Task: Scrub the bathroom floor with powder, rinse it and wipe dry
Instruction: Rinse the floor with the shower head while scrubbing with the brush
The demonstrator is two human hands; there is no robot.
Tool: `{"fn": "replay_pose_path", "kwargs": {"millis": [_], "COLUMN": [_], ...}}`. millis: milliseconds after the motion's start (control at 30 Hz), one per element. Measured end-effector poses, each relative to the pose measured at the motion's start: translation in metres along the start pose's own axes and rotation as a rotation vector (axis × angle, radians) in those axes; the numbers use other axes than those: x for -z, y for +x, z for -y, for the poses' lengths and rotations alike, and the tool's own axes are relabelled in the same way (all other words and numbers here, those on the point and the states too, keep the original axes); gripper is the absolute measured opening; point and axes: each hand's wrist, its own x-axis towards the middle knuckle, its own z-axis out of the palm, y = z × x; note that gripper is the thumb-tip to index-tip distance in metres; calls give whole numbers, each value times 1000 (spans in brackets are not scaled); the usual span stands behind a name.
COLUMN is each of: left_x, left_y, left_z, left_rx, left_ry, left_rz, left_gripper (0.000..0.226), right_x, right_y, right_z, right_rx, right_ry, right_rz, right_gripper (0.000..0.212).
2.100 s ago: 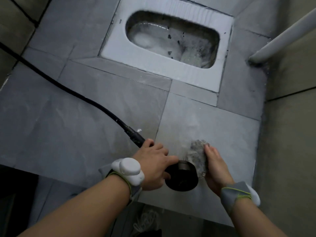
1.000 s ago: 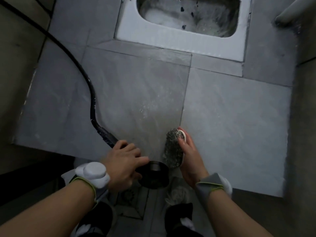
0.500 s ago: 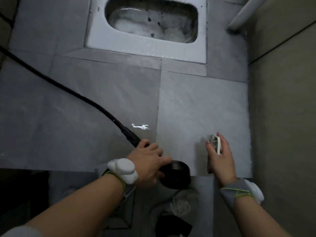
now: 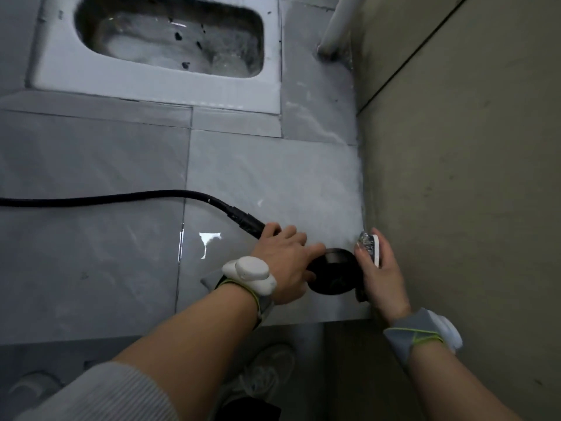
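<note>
My left hand grips the handle of a black shower head, whose round face points down at the grey floor tiles. Its black hose runs off to the left edge. My right hand holds a white-backed scrub brush with wet bristles. The brush sits at the floor's right edge, against the beige wall and right beside the shower head. The tiles look wet, with a bright glint and pale residue near the wall.
A white squat toilet pan with foamy water is set in the floor at the top. A white pipe rises in the top right corner. A step edge runs below my hands, with my shoe on the lower floor.
My right hand has brought the brush rightward to the wall edge, close to the shower head. The hose now lies flatter across the floor. My left hand still holds the shower head.
</note>
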Motion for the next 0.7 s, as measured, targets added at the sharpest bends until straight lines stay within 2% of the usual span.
{"fn": "replay_pose_path", "kwargs": {"millis": [100,233,500,567,700], "left_x": [10,21,61,74,83], "left_y": [-2,-45,-169,-207,-238], "left_z": [18,72,192,224,247], "left_rx": [55,102,348,346,189], "left_ry": [-1,64,87,130,229], "left_rz": [-30,-15,-97,-66,-21], "left_gripper": [28,30,26,26,30], "right_x": [-10,-50,-185,-228,-263], "right_y": [5,-5,-63,-84,-98], "right_z": [6,15,51,61,72], "right_rx": [-4,-18,9,13,25], "right_ry": [-19,-47,-61,-69,-67], "right_rz": [44,93,217,269,304], "right_gripper": [51,51,53,55,53]}}
